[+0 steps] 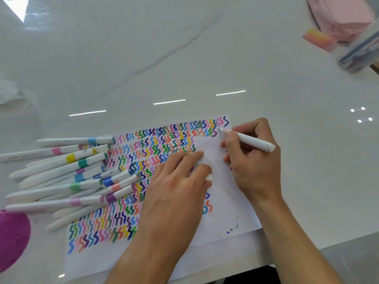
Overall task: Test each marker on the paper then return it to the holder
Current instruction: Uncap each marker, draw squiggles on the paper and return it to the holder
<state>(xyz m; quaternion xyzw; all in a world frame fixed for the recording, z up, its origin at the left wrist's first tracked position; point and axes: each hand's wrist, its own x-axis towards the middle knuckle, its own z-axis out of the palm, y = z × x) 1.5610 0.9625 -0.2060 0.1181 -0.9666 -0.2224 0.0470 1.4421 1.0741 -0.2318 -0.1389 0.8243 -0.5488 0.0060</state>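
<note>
As the head view looked down, the right hand [253, 162] held a marker [253, 142] in a pinching grip. Thumb and fingers were closed round the barrel close to the nib [221, 130], and the tail end pointed off past the paper's right edge. The nib stood at the top right corner of the paper [231, 203], at the end of the second row of squiggles [164, 144]. Whether it touched the sheet or hung just above it could not be told.

The left hand [176, 187] lay on the middle of the paper. Its grip was closed on a small white piece, probably the cap [209, 177], tucked between thumb and fingers. A heap [71, 175] of capped markers lay across the paper's left edge. The holder [357, 56], a clear tub with a few pens in it, stood on the surface [143, 58] well beyond the paper's top right corner.

The step in hand looked to be the test stroke. Little room was left between the last squiggle and the paper's right edge, so the stroke wanted to be short and narrow. Otherwise it was better moved to the bare patch below, or ink would run onto the surface. Light, even pressure would show the colour without crushing the nib. The left hand needed to press flat so the sheet did not creep, keeping the cap ready for closing.
</note>
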